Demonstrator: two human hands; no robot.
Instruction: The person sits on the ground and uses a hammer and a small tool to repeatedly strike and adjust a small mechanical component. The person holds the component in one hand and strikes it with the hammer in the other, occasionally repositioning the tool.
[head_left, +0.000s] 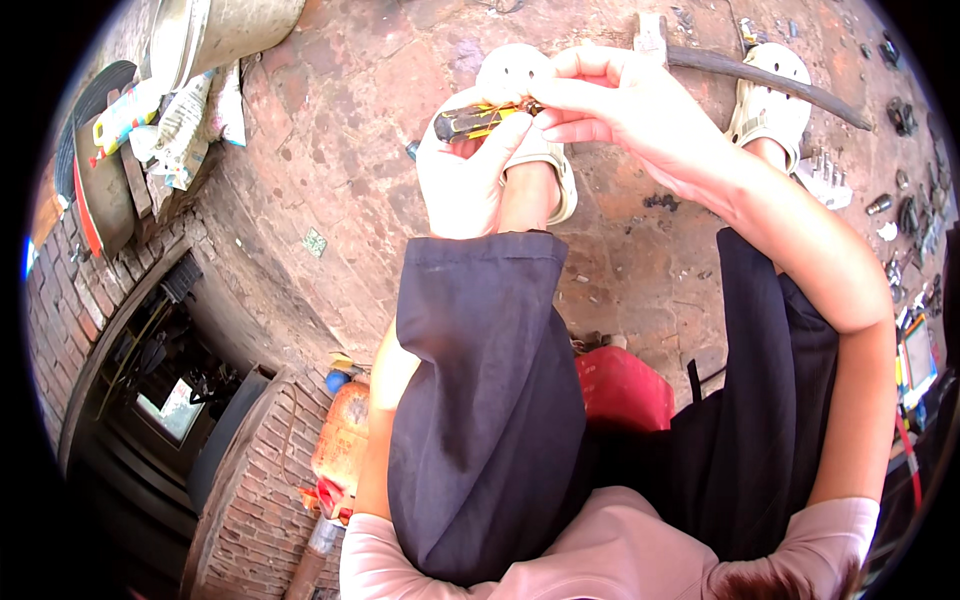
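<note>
My left hand (465, 175) is closed round a black-and-yellow cylindrical piece (468, 122), held above my left white clog (515, 68). Its exact kind does not show. At its right end, the fingertips of my right hand (625, 105) pinch a small dark part (533, 106), mostly hidden by the fingers. Whether that part is joined to the piece I cannot tell. Just beyond my right hand, a hammer (755, 72) lies on the floor, its dark handle reaching across my right clog (775, 95).
Beside my right foot sits a pale block with metal pins (825, 180). Loose metal parts (905, 215) litter the right side. A red container (628, 390) is between my legs, an orange jug (342, 430) at my left. A metal bucket (225, 35) and bags (180, 135) stand far left.
</note>
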